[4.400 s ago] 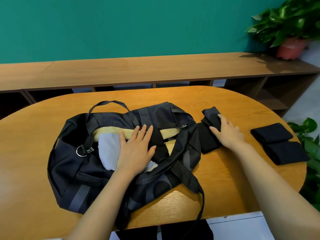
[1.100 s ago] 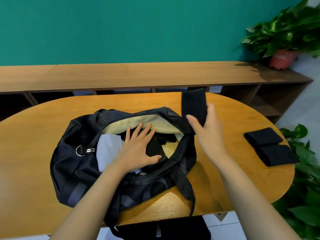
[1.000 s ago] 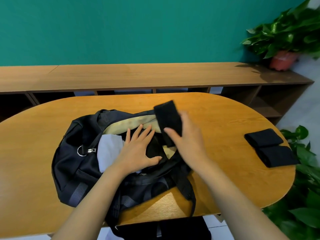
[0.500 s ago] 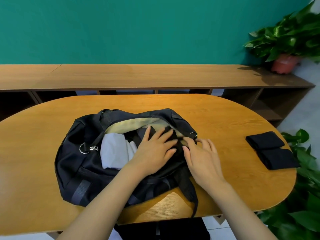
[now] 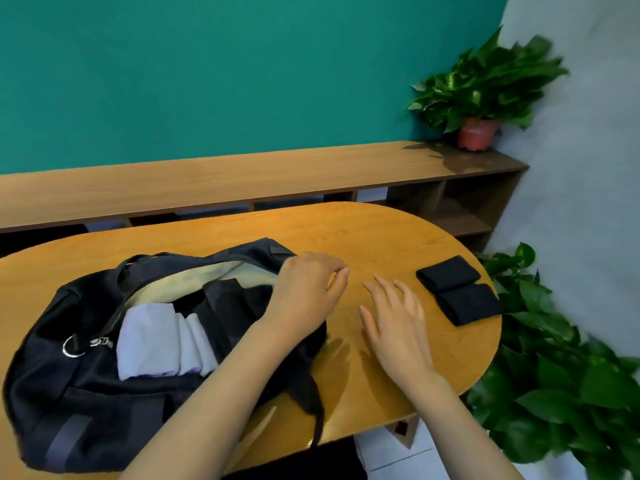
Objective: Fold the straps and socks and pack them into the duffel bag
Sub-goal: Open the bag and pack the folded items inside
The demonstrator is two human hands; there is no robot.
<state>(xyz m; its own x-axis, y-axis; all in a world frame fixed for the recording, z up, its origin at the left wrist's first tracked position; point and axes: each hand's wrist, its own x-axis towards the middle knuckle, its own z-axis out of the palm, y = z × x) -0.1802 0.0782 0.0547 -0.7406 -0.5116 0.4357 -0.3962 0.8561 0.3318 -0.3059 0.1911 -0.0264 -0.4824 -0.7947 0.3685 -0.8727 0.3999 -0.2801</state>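
Both hands have left the bag's mouth; a black folded piece [image 5: 235, 299] lies inside the soft dark duffel bag [image 5: 69, 393] beside white cloth [image 5: 149, 341]. At its right end the left hand [image 5: 308, 292] hangs, grip loose and empty; the right hand [image 5: 394, 320], fingers apart, crosses the glossy wooden counter [image 5: 381, 237] toward two flat black folded pieces [image 5: 467, 306], unpacked.
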